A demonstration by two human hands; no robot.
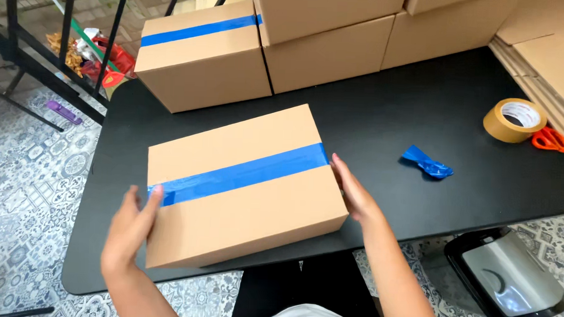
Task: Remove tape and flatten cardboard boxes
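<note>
2 hands press the ends of a taped box on a black desk.

The box (243, 188), sealed with 1 blue tape strip (237, 174), sits at the desk's (383, 118) 7 o'clock area. The left hand (131, 225) lies open and flat against its 9 o'clock end, thumb on the tape; the right hand (354, 191) lies open against the 3 o'clock end. A crumpled blue tape scrap (427, 163) and a brown tape roll (514, 120) lie toward 3 o'clock, well apart.

Left hand (129, 231), right hand (354, 191): flat, fingers extended, palms facing inward.
</note>
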